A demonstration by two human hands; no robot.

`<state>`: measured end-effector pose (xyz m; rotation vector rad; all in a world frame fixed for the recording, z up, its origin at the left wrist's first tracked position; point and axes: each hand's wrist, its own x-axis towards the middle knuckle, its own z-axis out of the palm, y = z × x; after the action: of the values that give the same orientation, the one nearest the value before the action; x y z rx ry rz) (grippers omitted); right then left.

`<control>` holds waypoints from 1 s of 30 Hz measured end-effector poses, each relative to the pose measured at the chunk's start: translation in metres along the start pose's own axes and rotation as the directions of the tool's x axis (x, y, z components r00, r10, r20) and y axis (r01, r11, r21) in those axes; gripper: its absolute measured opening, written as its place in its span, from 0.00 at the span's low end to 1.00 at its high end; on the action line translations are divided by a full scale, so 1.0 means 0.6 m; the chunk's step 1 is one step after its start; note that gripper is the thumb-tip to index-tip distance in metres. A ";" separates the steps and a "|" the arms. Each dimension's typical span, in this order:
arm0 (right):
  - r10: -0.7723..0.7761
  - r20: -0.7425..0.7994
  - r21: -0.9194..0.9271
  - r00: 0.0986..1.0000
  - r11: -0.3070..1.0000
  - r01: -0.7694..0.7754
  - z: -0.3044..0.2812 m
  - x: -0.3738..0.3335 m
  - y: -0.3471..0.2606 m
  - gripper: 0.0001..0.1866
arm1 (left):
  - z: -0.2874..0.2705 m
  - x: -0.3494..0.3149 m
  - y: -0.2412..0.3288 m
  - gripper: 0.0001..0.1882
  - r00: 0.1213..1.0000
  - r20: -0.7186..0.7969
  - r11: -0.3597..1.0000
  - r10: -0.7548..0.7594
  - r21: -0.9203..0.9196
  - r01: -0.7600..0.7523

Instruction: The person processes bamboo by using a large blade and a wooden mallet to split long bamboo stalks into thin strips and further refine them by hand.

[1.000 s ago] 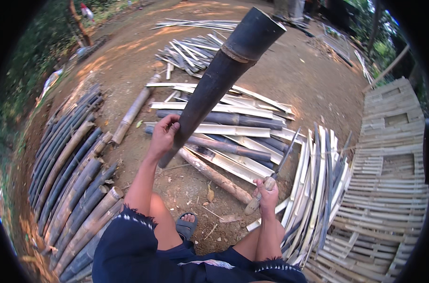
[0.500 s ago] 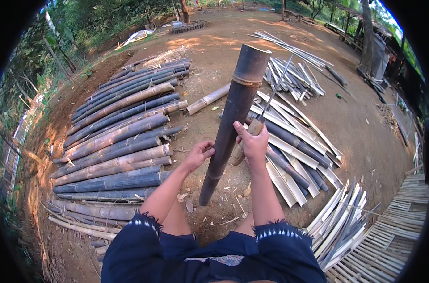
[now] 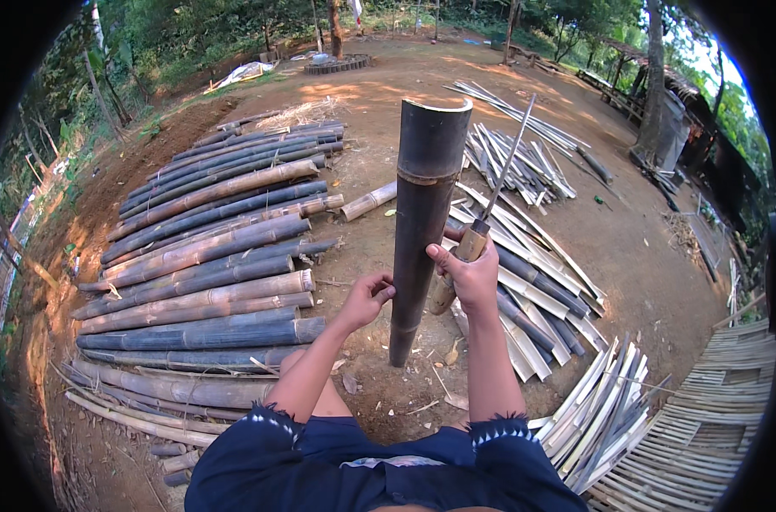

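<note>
A dark half-round length of split bamboo (image 3: 424,222) stands nearly upright in front of me, its lower end near the ground and its hollow side facing away. My left hand (image 3: 369,297) is at its left edge, fingers curled in against it and partly hidden. In my right hand (image 3: 472,271) is a long-bladed knife (image 3: 468,243), gripped by its wooden handle. Its narrow blade points up and away to the right. The thumb of that hand presses on the bamboo's right edge, and some of its fingers are hidden behind the bamboo.
Several whole bamboo poles (image 3: 209,247) lie in rows on the left. To the right are split bamboo halves (image 3: 546,282), a pile of strips (image 3: 516,162) farther off, and a bundle of strips (image 3: 597,418) near a slatted bamboo platform (image 3: 704,427). One short pole (image 3: 369,201) lies behind the held piece.
The bamboo has swung from a rightward lean to nearly upright, its top moving left. It has turned so its curved top edge shows. Both hands moved slightly right, still at the bamboo.
</note>
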<state>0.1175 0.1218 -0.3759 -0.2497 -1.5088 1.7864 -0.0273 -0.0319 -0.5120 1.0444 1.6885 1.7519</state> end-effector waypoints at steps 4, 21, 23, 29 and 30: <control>0.071 -0.004 -0.011 0.997 0.997 -0.071 -0.005 -0.014 0.007 0.29 | -0.012 -0.020 0.042 0.11 0.996 0.086 0.965 -0.028 0.261 0.004; -0.067 0.106 -0.068 0.992 0.995 0.074 -0.036 -0.079 -0.147 0.20 | 0.061 0.050 0.387 0.13 0.845 -0.217 0.803 0.488 -0.268 -0.532; -0.095 0.189 0.026 0.977 0.995 0.092 -0.028 -0.087 -0.201 0.21 | 0.058 0.052 0.394 0.13 0.803 -0.293 0.793 0.519 -0.186 -0.580; -0.038 0.304 -0.096 0.952 0.993 0.071 -0.008 -0.091 -0.289 0.17 | 0.085 0.080 0.372 0.13 0.756 -0.358 0.778 0.548 -0.114 -0.618; -0.031 0.321 -0.128 0.947 0.989 0.075 -0.004 -0.089 -0.292 0.16 | 0.089 0.079 0.364 0.13 0.786 -0.368 0.780 0.497 -0.207 -0.590</control>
<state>0.2297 0.0889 -0.2348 0.0155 -1.8520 1.7412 0.0220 0.0124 -0.2918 1.2600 1.2484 2.5707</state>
